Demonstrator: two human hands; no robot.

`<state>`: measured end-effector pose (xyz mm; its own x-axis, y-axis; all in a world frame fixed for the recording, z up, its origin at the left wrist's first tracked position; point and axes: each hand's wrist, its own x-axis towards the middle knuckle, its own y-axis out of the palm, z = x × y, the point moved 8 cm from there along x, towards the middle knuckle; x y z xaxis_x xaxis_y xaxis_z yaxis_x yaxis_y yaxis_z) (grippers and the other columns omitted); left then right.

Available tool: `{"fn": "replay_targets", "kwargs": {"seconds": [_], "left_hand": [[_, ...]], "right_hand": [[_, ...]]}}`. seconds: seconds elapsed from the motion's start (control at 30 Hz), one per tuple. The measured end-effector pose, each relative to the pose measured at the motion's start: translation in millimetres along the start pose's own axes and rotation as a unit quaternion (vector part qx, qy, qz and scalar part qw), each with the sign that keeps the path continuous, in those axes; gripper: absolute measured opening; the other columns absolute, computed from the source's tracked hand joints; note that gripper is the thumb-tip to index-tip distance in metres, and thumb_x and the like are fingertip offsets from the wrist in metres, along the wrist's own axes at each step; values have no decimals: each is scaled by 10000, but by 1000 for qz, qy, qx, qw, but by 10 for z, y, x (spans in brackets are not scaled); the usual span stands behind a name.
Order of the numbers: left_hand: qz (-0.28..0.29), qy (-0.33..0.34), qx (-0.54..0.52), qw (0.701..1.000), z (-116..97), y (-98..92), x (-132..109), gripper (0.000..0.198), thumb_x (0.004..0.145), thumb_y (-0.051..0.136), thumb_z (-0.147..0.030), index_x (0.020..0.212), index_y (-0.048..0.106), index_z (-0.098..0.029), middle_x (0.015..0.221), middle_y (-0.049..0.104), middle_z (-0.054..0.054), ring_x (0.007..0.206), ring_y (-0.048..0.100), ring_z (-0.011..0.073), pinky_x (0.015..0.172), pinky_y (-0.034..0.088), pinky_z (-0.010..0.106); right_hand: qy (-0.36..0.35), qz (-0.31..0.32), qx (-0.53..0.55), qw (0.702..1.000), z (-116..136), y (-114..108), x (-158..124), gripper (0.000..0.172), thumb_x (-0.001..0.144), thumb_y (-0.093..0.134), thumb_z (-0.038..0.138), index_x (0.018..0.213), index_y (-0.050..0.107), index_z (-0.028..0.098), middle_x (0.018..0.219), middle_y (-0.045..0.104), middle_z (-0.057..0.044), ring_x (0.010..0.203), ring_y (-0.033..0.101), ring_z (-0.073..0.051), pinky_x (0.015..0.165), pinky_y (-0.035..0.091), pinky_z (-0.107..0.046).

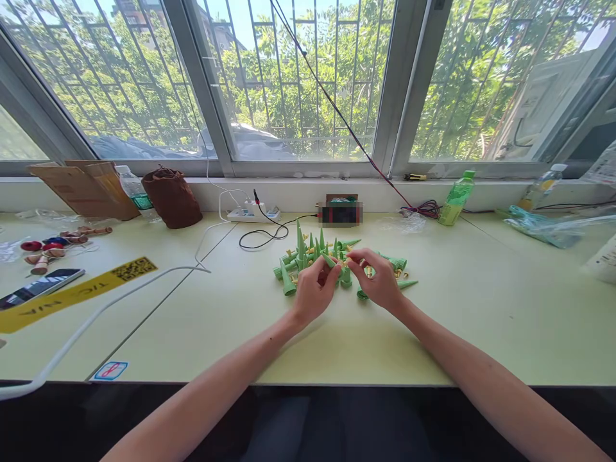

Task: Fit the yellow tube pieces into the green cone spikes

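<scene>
A heap of several green plastic cones (308,253) with small tan pieces among them lies mid-table. My left hand (312,292) is closed around one green cone (328,260), held just above the heap's near edge. My right hand (380,279) pinches a small tan piece (347,261) at that cone's end. Both hands meet over the front of the heap. More cones lie under and behind my right hand.
A white cable (96,314) crosses the left of the table beside a yellow strip (72,294) and a phone (41,285). Wooden toys (58,244), cardboard (84,186), a brown pouch (172,196), a power strip (253,212) and green bottles (456,197) line the back.
</scene>
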<state>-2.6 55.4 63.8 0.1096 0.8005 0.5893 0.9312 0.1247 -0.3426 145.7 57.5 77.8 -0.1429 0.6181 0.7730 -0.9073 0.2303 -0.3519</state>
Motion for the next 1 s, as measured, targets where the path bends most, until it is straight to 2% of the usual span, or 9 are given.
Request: {"fn": "replay_targets", "kwargs": {"seconds": [0.17, 0.47, 0.73, 0.87, 1.0], "left_hand": [[1, 17, 25, 1000, -34, -3, -10, 257, 935, 515, -405, 873, 602, -171, 598, 471, -41, 481, 393, 69, 471, 319, 191], [6, 41, 59, 997, -64, 3, -17, 228, 933, 522, -376, 872, 601, -172, 585, 449, -50, 491, 364, 73, 492, 316, 195], [11, 41, 66, 997, -45, 15, -18, 234, 933, 519, -383, 860, 594, -174, 588, 467, -43, 490, 374, 78, 483, 316, 199], [9, 45, 56, 997, -42, 17, -24, 228, 932, 521, -377, 847, 586, -176, 591, 473, -43, 484, 373, 73, 483, 319, 196], [11, 33, 44, 998, -38, 17, -15, 247, 937, 505, -388, 846, 581, -171, 590, 457, -43, 483, 370, 73, 474, 321, 196]], "right_hand": [[8, 10, 4, 1000, -18, 17, -4, 161, 938, 534, 313, 979, 643, 202, 902, 685, -56, 773, 625, -156, 656, 518, -280], [47, 22, 7, 999, -69, 38, -7, 245, 933, 529, 381, 795, 591, 188, 722, 629, -24, 615, 550, -129, 557, 469, -245], [67, 27, -11, 997, -126, 54, -21, 333, 925, 524, 436, 694, 513, 196, 528, 452, 48, 459, 384, -91, 459, 335, -233], [64, 30, -3, 998, -120, 63, -25, 312, 924, 527, 429, 712, 517, 200, 539, 472, 44, 459, 406, -94, 460, 349, -233], [58, 35, 4, 998, -111, 74, -31, 260, 929, 520, 419, 792, 549, 201, 610, 556, 17, 491, 484, -108, 486, 400, -236]]}}
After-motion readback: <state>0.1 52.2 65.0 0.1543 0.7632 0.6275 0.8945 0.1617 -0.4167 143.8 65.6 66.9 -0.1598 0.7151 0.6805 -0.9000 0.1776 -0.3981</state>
